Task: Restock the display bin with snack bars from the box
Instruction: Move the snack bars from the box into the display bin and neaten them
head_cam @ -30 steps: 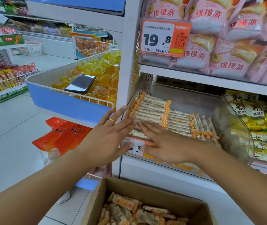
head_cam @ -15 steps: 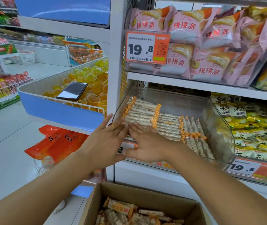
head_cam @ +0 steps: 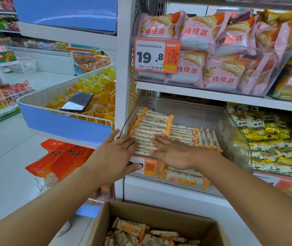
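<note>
A clear plastic display bin [head_cam: 212,119] sits on the lower shelf, holding rows of snack bars [head_cam: 152,126] in clear wrappers with orange ends. My left hand [head_cam: 115,155], with a gold ring, lies flat at the bin's front left corner, fingers straight against the near bars. My right hand [head_cam: 175,153] rests flat over the bin's front rim, fingers straight on top of the bars. A cardboard box [head_cam: 159,215] stands open below, with more snack bars [head_cam: 134,231] loose inside.
Pink pastry packs [head_cam: 203,50] fill the shelf above, behind an orange 19.8 price tag [head_cam: 156,55]. Yellow-green snack bags [head_cam: 273,139] sit to the right. A blue-fronted basket [head_cam: 61,121] of jelly cups holds a phone [head_cam: 77,102]. Orange bags [head_cam: 60,158] hang lower left.
Both hands have moved closer together and further onto the near bars. The view has dropped slightly and shifted left relative to the shelf.
</note>
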